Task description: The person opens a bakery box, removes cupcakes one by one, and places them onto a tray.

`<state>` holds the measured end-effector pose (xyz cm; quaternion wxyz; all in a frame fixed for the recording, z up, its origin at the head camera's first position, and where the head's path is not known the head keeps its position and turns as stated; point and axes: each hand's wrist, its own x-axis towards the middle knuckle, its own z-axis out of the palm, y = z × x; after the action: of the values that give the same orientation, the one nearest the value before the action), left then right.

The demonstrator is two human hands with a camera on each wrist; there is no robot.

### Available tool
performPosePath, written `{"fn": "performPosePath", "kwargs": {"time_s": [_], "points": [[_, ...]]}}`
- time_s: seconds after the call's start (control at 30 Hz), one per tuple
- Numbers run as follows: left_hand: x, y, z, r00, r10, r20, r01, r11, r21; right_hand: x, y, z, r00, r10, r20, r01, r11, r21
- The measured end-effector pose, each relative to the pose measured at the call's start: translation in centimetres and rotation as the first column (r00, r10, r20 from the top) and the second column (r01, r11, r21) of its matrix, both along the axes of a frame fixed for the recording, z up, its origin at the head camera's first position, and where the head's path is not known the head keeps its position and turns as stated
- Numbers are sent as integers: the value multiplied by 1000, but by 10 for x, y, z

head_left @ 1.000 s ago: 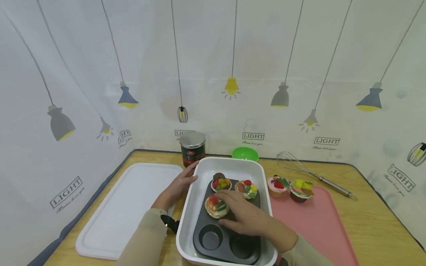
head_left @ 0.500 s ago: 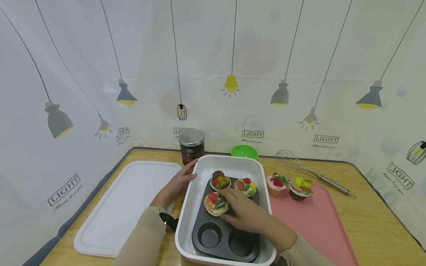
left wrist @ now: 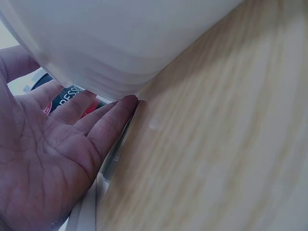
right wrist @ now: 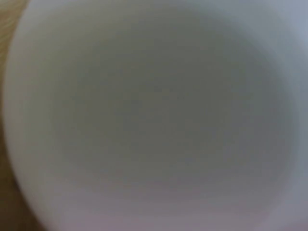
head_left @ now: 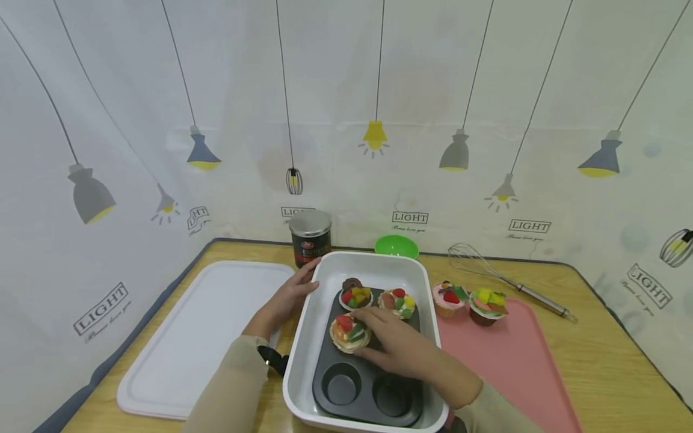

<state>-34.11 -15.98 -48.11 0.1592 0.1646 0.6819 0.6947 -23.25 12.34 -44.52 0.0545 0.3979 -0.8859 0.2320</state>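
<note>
A white rectangular baking dish [head_left: 299, 361] holds a dark muffin tin [head_left: 323, 355]. My right hand [head_left: 403, 349] reaches over the tin, its fingers and thumb around the right side of a cream-topped cupcake [head_left: 349, 338] in the left middle spot. Behind that sit a chocolate-and-fruit cupcake [head_left: 354, 296] and another fruit-topped cupcake [head_left: 399, 302]. My left hand [head_left: 284, 300] touches the dish's left side with fairly straight fingers; in the left wrist view those fingers [left wrist: 113, 122] lie against the outer wall. Only the blurred, pale dish wall shows in the right wrist view.
A white cutting board [head_left: 200, 337] lies on the left. At the back stand an espresso tin [head_left: 311, 243] and a green bowl [head_left: 397, 248]. On the right, a pink board [head_left: 503, 367] bears two cupcakes [head_left: 487, 308], with a whisk [head_left: 520, 288] behind.
The head view has shifted slightly. Both hands keep nearly the same places on the dish and at the cupcake; nothing else visibly moves.
</note>
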Motion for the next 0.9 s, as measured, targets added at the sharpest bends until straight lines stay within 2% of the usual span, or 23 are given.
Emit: {"fn": "performPosePath", "kwargs": {"time_s": [0.37,0.73,0.9], "points": [[0,1,2,1000,-7,11,7,1000,2,2,0,4,996,20,-86,-22,1000,-19],[0,0,1,1000,-18,3,18,1000,19,1,0,2,996,41,-84,-45,998,-41],[1,0,1,1000,-22,6,22,1000,22,1,1,3,998,37,-41,-38,999,-34]]}}
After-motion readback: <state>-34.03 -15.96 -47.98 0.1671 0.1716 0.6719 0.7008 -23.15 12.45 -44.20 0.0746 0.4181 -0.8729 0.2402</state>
